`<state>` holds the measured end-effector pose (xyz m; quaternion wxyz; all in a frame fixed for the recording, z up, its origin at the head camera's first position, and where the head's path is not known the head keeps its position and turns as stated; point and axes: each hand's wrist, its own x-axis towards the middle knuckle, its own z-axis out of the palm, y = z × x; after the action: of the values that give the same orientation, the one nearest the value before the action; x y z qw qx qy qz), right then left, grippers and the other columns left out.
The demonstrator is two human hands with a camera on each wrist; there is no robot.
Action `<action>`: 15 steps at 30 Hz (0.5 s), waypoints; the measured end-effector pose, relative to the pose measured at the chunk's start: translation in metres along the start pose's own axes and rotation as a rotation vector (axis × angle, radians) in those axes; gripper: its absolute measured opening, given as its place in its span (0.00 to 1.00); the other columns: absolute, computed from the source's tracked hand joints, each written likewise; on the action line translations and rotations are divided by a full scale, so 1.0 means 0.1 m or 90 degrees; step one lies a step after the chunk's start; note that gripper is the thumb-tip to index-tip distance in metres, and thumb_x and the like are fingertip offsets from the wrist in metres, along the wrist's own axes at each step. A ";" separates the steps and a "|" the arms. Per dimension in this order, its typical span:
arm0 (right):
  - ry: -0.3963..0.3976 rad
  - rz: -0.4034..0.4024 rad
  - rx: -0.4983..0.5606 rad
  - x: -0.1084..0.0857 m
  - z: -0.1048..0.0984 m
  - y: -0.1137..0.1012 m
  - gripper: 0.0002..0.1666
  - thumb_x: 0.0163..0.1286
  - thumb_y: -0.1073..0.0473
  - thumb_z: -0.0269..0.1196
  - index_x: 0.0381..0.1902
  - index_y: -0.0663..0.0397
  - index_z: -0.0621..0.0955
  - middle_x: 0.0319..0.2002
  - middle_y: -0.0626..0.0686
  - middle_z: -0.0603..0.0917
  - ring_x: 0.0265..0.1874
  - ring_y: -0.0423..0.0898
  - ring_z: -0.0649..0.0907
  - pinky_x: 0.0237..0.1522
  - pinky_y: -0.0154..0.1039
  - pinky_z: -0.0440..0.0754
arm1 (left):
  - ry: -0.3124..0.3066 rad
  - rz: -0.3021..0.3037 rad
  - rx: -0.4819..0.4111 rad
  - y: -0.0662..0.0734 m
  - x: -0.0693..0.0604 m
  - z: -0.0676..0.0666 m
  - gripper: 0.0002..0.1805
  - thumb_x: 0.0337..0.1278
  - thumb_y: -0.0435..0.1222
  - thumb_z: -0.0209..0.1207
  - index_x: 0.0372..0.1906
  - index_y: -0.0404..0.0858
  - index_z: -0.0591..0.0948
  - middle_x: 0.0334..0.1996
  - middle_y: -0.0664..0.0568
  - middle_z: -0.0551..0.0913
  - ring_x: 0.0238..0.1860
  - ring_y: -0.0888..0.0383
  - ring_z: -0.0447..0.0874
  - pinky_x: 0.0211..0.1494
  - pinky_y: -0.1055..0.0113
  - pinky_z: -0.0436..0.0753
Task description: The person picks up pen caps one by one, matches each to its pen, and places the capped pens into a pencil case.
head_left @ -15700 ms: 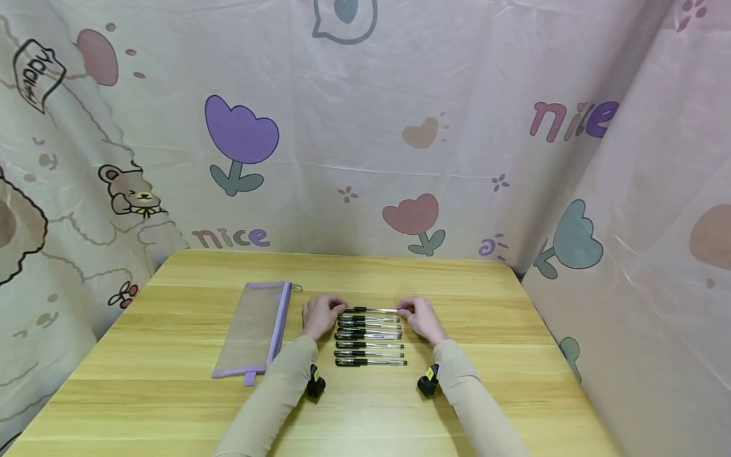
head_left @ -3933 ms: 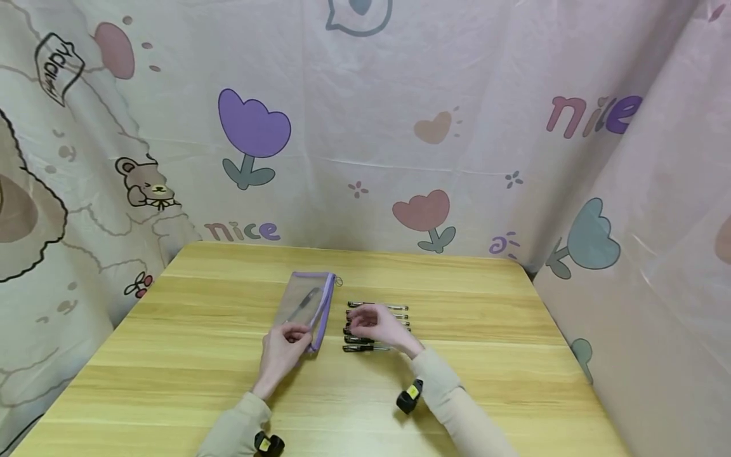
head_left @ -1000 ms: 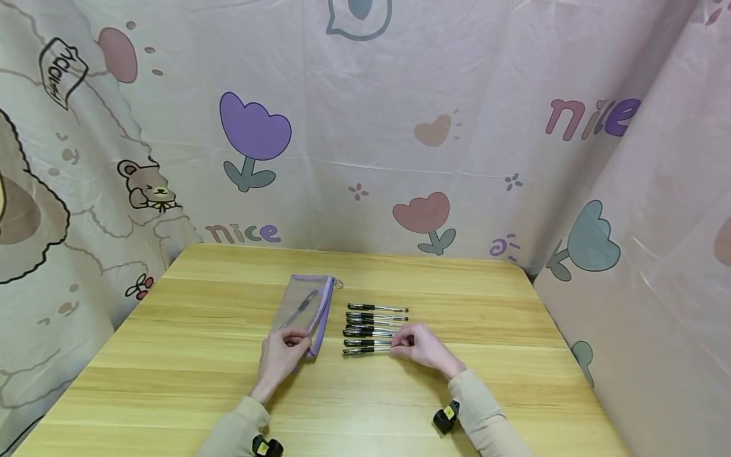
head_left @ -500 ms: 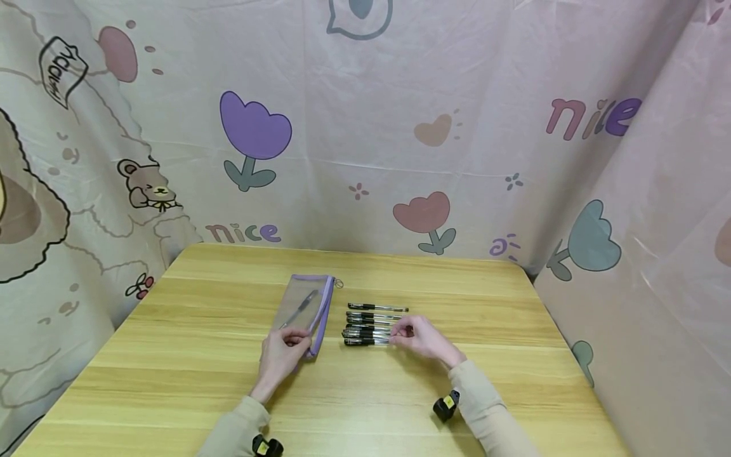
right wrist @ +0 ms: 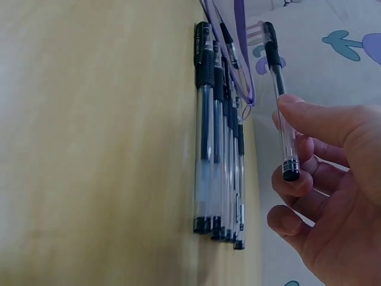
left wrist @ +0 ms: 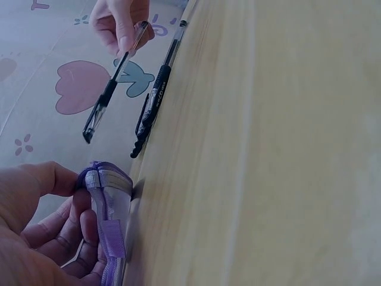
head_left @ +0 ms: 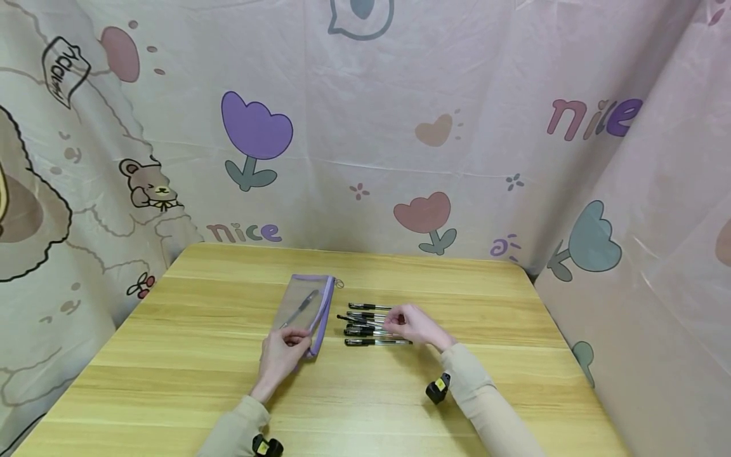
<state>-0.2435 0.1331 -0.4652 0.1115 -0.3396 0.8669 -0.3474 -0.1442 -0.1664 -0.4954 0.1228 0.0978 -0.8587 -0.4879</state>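
My left hand (head_left: 278, 357) pinches the near end of a see-through zip pencil pouch (head_left: 292, 294) with purple trim; in the left wrist view, thumb and finger grip its purple corner (left wrist: 113, 238). One pen (head_left: 306, 300) shows through the pouch's side. Raised above the others, a clear-barrelled black gel pen (right wrist: 287, 134) is held between thumb and fingers of my right hand (head_left: 419, 327), its capped end pointing toward the pouch. Below it on the table, several like pens (head_left: 377, 342) lie in a row, capped ends to the left, partly hidden by the right hand.
The pens and pouch are on a light wood-grain table (head_left: 200, 355). A patterned curtain (head_left: 342, 127) hangs behind it and along both sides. A small metal ring (head_left: 339, 284) sits at the pouch's far zip end.
The right hand has taken up the nearest pen and carried it away over the row. The left hand stays put. Since the oldest frame, the pouch has shifted right and holds a pen.
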 end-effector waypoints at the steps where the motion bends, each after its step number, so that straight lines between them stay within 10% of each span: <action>1: -0.003 0.001 -0.001 0.02 0.00 -0.01 0.08 0.70 0.60 0.64 0.35 0.58 0.86 0.21 0.44 0.75 0.20 0.32 0.69 0.24 0.26 0.67 | 0.000 0.000 -0.001 0.00 0.00 0.00 0.06 0.49 0.32 0.66 0.34 0.38 0.90 0.27 0.51 0.89 0.26 0.68 0.79 0.31 0.75 0.75; 9: -0.039 0.016 0.009 0.18 0.01 -0.06 0.14 0.75 0.56 0.59 0.37 0.61 0.85 0.29 0.60 0.85 0.20 0.34 0.72 0.23 0.29 0.72 | -0.003 -0.004 -0.007 0.00 -0.01 0.00 0.06 0.50 0.31 0.66 0.35 0.38 0.90 0.28 0.50 0.90 0.25 0.68 0.79 0.30 0.75 0.76; 15: -0.060 0.001 0.016 0.30 0.02 -0.12 0.15 0.77 0.58 0.56 0.38 0.64 0.83 0.25 0.53 0.82 0.19 0.36 0.74 0.24 0.30 0.74 | -0.001 -0.006 -0.008 0.00 -0.01 0.00 0.07 0.49 0.32 0.66 0.34 0.38 0.90 0.27 0.51 0.90 0.25 0.68 0.79 0.31 0.75 0.75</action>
<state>-0.2587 0.1058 -0.4575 0.1565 -0.3536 0.8564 -0.3422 -0.1434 -0.1660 -0.4951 0.1205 0.1006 -0.8551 -0.4942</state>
